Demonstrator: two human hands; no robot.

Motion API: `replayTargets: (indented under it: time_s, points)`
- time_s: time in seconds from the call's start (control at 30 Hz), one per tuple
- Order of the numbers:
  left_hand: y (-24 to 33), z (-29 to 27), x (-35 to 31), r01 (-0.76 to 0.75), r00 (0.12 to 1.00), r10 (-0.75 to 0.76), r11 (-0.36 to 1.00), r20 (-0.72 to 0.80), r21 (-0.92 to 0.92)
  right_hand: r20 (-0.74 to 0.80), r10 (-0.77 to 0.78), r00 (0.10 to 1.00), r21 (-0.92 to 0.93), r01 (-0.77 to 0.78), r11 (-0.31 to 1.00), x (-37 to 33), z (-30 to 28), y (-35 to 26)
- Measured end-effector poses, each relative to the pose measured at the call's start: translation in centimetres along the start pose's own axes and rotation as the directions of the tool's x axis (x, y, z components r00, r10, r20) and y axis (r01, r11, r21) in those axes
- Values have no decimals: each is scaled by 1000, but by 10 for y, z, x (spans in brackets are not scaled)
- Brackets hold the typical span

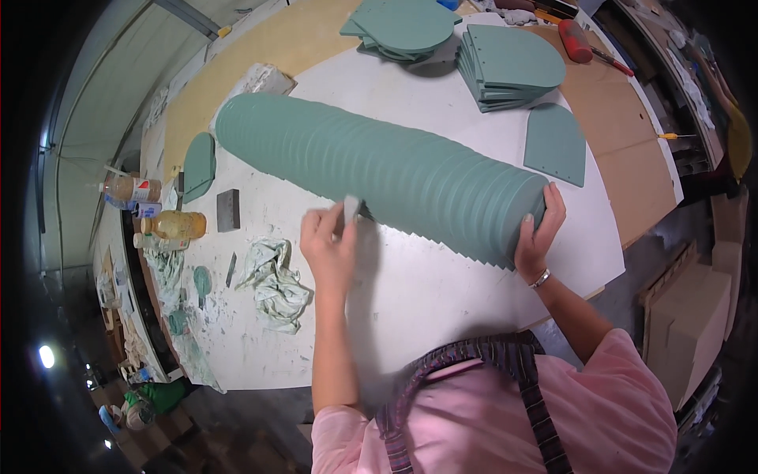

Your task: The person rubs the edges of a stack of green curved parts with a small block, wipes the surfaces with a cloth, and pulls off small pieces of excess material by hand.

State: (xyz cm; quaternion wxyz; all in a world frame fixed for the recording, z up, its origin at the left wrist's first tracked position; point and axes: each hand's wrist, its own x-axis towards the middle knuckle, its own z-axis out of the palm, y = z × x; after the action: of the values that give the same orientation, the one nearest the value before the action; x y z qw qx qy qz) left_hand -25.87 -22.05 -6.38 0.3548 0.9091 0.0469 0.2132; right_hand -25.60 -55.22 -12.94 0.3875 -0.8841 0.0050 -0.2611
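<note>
A long row of green round-ended panels (363,158) leans overlapped across the white table, from far left to near right. My left hand (325,245) is closed in a pinch on a small light grey block (351,208), close to the row's near edge; whether the block touches the panels I cannot tell. At the right end, my right hand (542,234) grips the last green panel (517,229), thumb on its face and fingers round its edge. A crumpled, green-stained cloth (276,284) lies left of my left forearm.
Stacked green panels (513,59) and another pile (403,28) stand at the back, near a red mallet (575,41). One loose panel (557,142) lies at right. A dark grey block (228,210) and a bottle of yellow liquid (178,225) are at left.
</note>
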Motion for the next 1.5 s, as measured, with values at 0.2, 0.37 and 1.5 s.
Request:
replayTargets:
  time_s: [0.2, 0.37, 1.5]
  points:
    - [18, 4, 43, -229, 968, 242, 959, -63, 165, 11, 18, 1000, 11, -18, 1000, -4, 4, 3]
    - [-7, -2, -8, -200, 980, 197, 968, 37, 148, 0, 0, 1000, 3, 0, 1000, -3, 1, 5]
    - [13, 37, -46, -182, 983, 182, 982, 11, 55, -9, 1, 1000, -5, -1, 1000, -4, 5, 7]
